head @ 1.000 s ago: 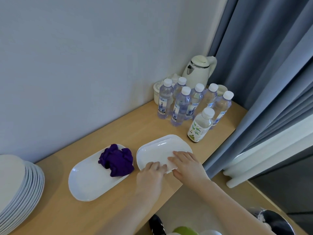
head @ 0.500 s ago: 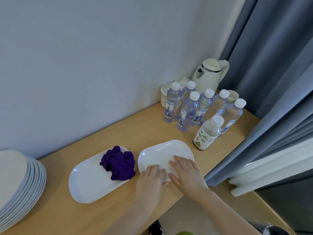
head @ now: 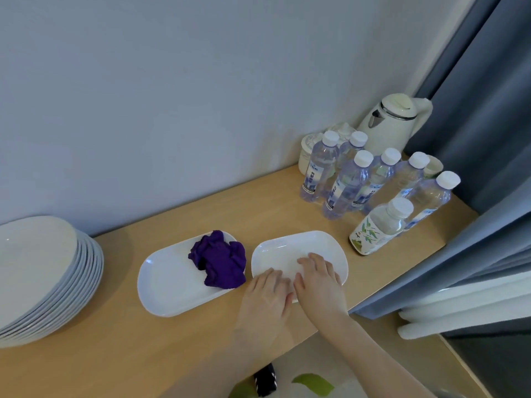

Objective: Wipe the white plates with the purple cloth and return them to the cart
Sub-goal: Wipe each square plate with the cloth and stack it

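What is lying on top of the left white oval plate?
The crumpled purple cloth lies on the right part of the left white oval plate; nothing else shows on it. The plate surface under the cloth is covered and cannot be seen.

Both forearms are bare, with no sleeve reaching the wrists. The left hand (head: 265, 297) and right hand (head: 319, 280) wear no gloves, rings, watch or bracelet.

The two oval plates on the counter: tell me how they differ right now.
The left plate carries the crumpled purple cloth; the right plate holds no cloth. Both hands, left hand and right hand, rest on the right plate; none touches the left plate. Both plates are white, oval and flat on the counter.
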`<state>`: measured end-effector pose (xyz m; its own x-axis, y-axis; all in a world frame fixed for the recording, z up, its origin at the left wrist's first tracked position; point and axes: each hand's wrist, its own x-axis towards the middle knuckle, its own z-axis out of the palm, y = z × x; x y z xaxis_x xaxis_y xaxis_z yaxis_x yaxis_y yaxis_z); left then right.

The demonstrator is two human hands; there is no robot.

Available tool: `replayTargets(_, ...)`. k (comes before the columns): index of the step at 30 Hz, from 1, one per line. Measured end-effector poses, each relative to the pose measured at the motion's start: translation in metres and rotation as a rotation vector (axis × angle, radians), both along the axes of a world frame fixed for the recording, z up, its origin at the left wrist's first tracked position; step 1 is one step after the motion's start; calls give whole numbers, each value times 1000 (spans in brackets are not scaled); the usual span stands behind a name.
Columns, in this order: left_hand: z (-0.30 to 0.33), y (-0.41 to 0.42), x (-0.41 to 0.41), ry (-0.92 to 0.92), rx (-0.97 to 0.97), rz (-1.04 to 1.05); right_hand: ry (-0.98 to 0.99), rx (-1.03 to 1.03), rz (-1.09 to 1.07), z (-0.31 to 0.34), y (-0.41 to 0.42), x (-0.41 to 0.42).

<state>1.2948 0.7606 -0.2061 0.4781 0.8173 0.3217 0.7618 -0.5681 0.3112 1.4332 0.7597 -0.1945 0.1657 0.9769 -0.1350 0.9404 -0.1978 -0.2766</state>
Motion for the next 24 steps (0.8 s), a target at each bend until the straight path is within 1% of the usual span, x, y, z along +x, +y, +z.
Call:
replayTargets(2, 5, 1, -9, -97, 10, 19, 14, 36, 29, 9, 9, -15)
replayTargets(5, 10, 2, -31, -177, 31, 83, 53, 85, 96, 19, 22, -41)
replayTargets(8, 12, -2, -61, -179, 30, 169, 128, 90, 198, 27, 33, -71)
replayTargets(11, 15, -4, -95, -164, 2, 326, 181, 102, 292, 31, 40, -99)
replayTargets(13, 14, -1, -119, -135, -68, 463, 195, 106, 350, 32, 44, -117)
replayTargets(16, 6, 3, -154, -64, -332, 652, 185, 117, 385, 30, 49, -139)
replayTargets(18, -1, 4, -173, -81, -444, 692, 118, 80, 362, 25, 53, -149)
replayTargets(22, -2, 9, -195, -122, -492, 715, -7, -11, 321, 12, 55, -160)
replayTargets(24, -2, 11, -202, -113, -518, 696, -51, -31, 307, 7, 56, -161)
